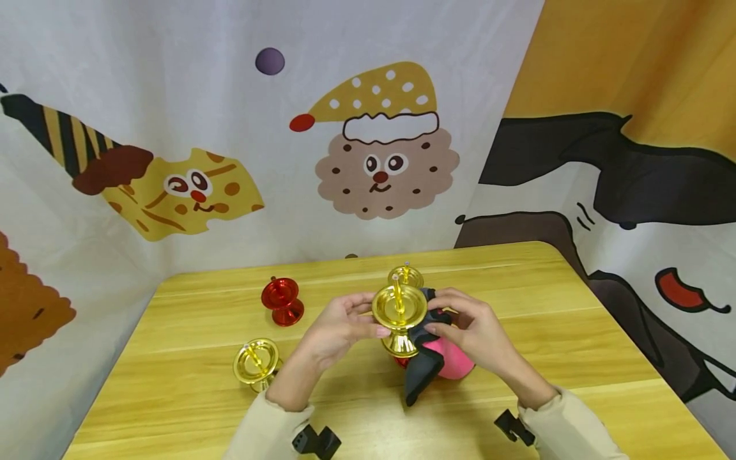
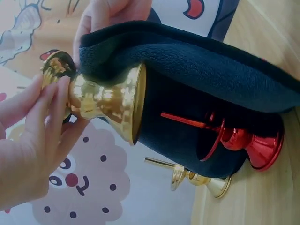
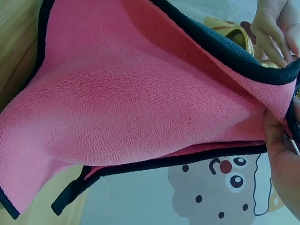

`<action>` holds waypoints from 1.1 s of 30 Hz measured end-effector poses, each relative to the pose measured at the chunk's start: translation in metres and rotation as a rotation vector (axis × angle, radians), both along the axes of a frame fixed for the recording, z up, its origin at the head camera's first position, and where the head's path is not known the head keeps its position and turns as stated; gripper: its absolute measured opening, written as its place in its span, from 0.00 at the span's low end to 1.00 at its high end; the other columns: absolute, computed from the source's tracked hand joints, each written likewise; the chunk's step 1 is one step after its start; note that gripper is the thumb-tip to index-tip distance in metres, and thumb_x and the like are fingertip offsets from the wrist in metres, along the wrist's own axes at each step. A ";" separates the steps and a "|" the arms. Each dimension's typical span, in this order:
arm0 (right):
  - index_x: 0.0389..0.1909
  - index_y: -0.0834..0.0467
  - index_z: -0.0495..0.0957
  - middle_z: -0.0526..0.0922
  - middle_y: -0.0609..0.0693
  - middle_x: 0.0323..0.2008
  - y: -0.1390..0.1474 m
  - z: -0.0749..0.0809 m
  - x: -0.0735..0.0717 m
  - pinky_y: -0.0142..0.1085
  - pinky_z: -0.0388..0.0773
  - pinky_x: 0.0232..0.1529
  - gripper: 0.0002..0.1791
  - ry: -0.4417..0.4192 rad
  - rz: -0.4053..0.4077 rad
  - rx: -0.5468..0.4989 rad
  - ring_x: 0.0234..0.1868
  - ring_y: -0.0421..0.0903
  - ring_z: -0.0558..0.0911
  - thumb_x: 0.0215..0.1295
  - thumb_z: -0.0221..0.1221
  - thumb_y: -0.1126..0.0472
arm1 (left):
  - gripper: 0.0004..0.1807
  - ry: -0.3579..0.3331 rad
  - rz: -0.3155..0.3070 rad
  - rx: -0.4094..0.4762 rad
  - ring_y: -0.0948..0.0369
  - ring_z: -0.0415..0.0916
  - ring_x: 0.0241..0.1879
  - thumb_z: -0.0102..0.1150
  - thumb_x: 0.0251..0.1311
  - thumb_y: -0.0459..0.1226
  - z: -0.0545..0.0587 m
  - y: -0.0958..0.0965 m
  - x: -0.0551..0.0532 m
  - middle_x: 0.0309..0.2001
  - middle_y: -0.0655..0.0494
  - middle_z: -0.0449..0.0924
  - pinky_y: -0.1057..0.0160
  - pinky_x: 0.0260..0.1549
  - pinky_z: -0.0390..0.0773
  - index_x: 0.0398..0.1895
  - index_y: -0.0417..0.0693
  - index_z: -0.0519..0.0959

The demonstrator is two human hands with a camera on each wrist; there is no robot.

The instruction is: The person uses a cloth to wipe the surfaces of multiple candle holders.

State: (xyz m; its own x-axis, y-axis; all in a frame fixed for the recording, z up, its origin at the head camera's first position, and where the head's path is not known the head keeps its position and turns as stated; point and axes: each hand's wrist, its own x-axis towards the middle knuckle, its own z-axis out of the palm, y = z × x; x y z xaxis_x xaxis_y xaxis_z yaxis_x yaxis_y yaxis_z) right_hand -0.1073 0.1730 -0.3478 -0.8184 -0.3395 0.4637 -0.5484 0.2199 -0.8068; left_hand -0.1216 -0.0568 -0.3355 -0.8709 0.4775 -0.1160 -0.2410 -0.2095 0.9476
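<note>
My left hand (image 1: 343, 327) grips a gold candle holder (image 1: 400, 342) by its dish and stem, upright and raised above the table. In the left wrist view its flared base (image 2: 129, 105) lies against the dark side of a cloth (image 2: 187, 65). The cloth's other side is pink with black edging (image 3: 117, 103). My right hand (image 1: 474, 329) pinches a fold of this cloth beside the holder, and the rest hangs down. Below stands a red candle holder (image 2: 265, 152), mostly hidden in the head view. Another gold candle holder (image 1: 411, 276) is behind.
At the back left of the wooden table (image 1: 195, 313) stands a red candle holder (image 1: 285, 311). A gold candle holder (image 1: 256, 361) is close to my left forearm. A curtain with cartoon prints (image 1: 230, 115) hangs behind the table's far edge.
</note>
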 end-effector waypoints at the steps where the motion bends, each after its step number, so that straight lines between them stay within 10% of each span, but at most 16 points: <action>1: 0.38 0.67 0.78 0.75 0.60 0.43 0.000 0.001 0.000 0.29 0.77 0.24 0.16 -0.004 0.002 0.000 0.33 0.41 0.77 0.46 0.63 0.79 | 0.27 0.007 0.017 -0.010 0.52 0.75 0.45 0.54 0.48 0.17 0.000 0.001 0.000 0.51 0.35 0.69 0.61 0.46 0.76 0.55 0.23 0.62; 16: 0.40 0.65 0.78 0.75 0.58 0.43 -0.008 0.003 0.002 0.30 0.74 0.16 0.16 -0.001 -0.008 -0.028 0.21 0.37 0.72 0.47 0.64 0.77 | 0.13 0.030 0.260 -0.141 0.60 0.77 0.34 0.59 0.58 0.36 -0.010 0.018 -0.002 0.33 0.51 0.80 0.58 0.41 0.79 0.37 0.31 0.76; 20: 0.41 0.67 0.78 0.74 0.60 0.45 -0.009 0.003 0.003 0.29 0.75 0.18 0.16 -0.033 -0.030 -0.045 0.23 0.37 0.73 0.48 0.63 0.77 | 0.17 0.028 0.176 -0.104 0.59 0.75 0.38 0.56 0.61 0.37 -0.011 0.014 -0.001 0.39 0.49 0.77 0.55 0.45 0.77 0.44 0.29 0.73; 27: 0.41 0.71 0.77 0.73 0.62 0.44 -0.005 0.004 0.003 0.30 0.80 0.27 0.16 -0.078 -0.048 -0.089 0.32 0.40 0.77 0.47 0.62 0.80 | 0.41 0.101 -0.173 0.026 0.50 0.64 0.59 0.66 0.48 0.31 -0.012 -0.006 0.000 0.62 0.39 0.61 0.58 0.57 0.66 0.65 0.33 0.57; 33: 0.41 0.70 0.77 0.73 0.61 0.44 -0.003 0.002 0.002 0.30 0.80 0.27 0.16 -0.094 -0.054 -0.069 0.33 0.40 0.77 0.48 0.62 0.79 | 0.40 0.179 -0.152 -0.091 0.52 0.69 0.53 0.67 0.45 0.29 -0.013 -0.005 0.001 0.56 0.43 0.69 0.59 0.50 0.73 0.65 0.37 0.61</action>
